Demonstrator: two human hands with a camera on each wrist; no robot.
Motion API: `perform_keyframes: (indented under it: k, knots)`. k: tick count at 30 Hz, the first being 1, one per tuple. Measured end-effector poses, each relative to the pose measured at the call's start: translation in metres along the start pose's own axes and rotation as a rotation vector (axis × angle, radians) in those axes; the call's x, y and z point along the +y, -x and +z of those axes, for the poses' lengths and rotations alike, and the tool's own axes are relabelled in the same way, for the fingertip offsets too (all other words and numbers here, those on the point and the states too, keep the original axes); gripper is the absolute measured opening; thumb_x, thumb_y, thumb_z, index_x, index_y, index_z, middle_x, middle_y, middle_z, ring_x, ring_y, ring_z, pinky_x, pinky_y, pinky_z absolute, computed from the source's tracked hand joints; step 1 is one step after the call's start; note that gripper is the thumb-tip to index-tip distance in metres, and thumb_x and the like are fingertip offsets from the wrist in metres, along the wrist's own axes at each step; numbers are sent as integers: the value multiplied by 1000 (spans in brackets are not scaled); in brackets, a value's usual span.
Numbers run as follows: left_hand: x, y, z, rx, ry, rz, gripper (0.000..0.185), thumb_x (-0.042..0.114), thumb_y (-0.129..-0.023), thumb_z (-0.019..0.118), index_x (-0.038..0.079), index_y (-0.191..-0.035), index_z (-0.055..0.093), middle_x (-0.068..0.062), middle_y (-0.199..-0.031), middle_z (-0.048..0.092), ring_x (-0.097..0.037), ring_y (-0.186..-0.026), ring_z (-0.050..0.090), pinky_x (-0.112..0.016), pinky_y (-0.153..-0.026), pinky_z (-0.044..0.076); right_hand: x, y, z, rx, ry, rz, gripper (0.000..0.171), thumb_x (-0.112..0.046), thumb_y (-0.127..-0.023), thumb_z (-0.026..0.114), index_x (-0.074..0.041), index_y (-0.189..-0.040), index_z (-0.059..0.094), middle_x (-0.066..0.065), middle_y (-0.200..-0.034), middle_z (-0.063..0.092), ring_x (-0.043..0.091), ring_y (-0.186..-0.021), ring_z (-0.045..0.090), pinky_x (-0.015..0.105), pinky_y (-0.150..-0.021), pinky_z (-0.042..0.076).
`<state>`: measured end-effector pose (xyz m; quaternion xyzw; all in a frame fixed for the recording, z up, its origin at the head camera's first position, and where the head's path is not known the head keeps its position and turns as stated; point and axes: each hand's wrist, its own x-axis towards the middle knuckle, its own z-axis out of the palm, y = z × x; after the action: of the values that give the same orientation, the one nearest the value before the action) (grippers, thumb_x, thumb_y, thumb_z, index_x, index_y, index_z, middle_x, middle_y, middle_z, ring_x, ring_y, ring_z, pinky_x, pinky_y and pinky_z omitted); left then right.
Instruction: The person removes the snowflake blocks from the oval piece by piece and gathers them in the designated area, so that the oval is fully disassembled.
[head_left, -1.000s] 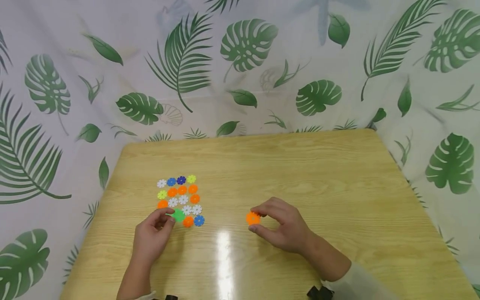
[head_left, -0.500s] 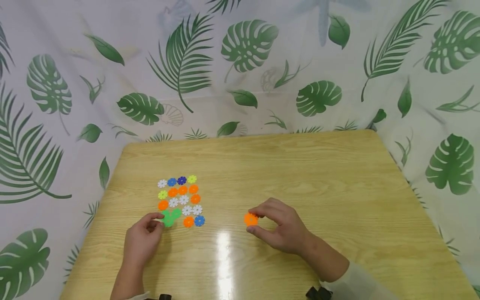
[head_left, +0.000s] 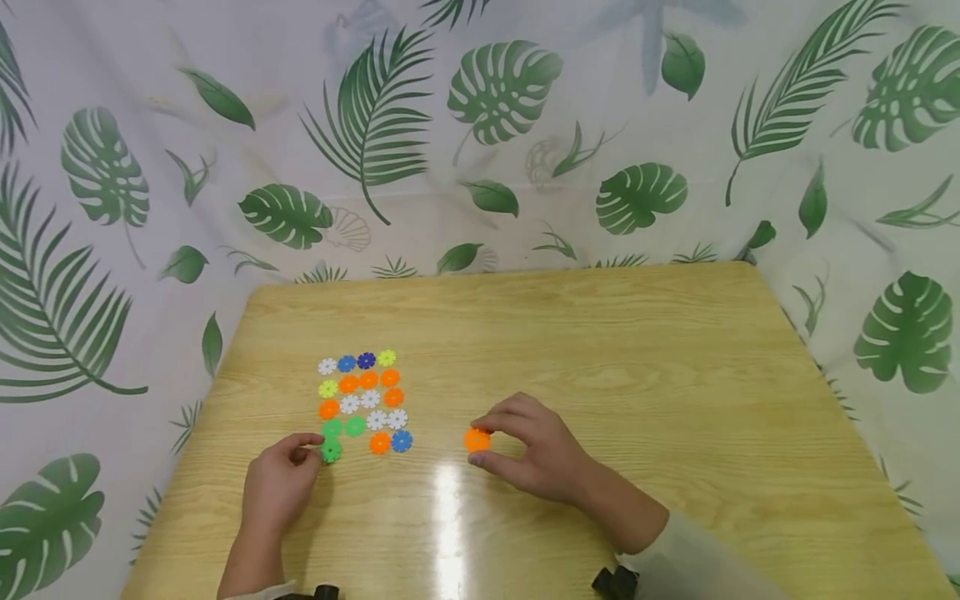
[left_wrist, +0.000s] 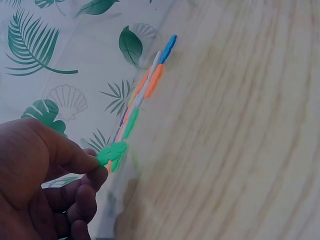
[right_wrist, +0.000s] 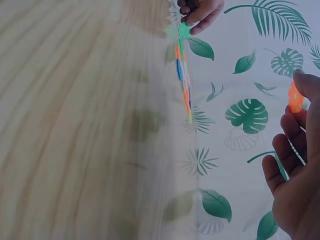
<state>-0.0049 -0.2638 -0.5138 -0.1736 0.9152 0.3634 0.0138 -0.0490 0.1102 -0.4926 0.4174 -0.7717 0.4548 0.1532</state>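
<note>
Several small flower-shaped plastic discs (head_left: 362,398) in white, blue, yellow, orange and green lie in neat rows on the left of the wooden table (head_left: 600,350). My left hand (head_left: 281,483) pinches a green disc (head_left: 331,451) (left_wrist: 112,153) at the near left corner of that group, just below two other green discs. My right hand (head_left: 534,450) pinches an orange disc (head_left: 476,439) (right_wrist: 295,98) a little above the table, to the right of the group.
A leaf-printed cloth (head_left: 480,133) hangs behind and around the table. A bright light glare (head_left: 448,500) lies on the tabletop between my hands. Bare wood stretches across the right half of the table.
My left hand has drawn a green disc down and left to the group's near corner. My right hand has carried the orange disc leftward, closer to the group.
</note>
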Motion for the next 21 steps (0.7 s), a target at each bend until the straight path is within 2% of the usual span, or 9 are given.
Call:
perform_keyframes:
  k: [3,7,12,21]
  knots:
    - [-3,-2,0,-10,-4,-13,29,18,-97,58,13,-119,76,-2,-78,68,-17,-53,51,-29,-47,40,2,-6,11,-39,9,53,31,-29,-88,86,-15,-115,77,-6,-104,66,12,-98,58,30,-80,51]
    - [-5,-4,0,-13,-4,-20,29,19,-98,58,12,-119,76,-1,-73,65,-17,-51,49,-28,-46,39,1,-18,24,-59,13,74,31,-29,-88,85,-14,-115,78,-5,-101,64,12,-97,55,29,-78,49]
    - [-9,-7,0,-7,-14,-26,29,18,-97,58,11,-118,77,-2,-79,66,-17,-55,51,-29,-50,40,-4,-38,41,-97,19,74,32,-27,-89,84,-11,-115,78,-5,-99,64,13,-96,55,28,-78,49]
    - [-9,-9,-1,-2,-34,-22,29,21,-96,59,13,-116,78,-4,-88,70,-19,-61,52,-32,-59,42,-4,-64,81,-266,83,69,34,-31,-96,75,-11,-123,75,-3,-105,66,15,-98,54,29,-84,47]
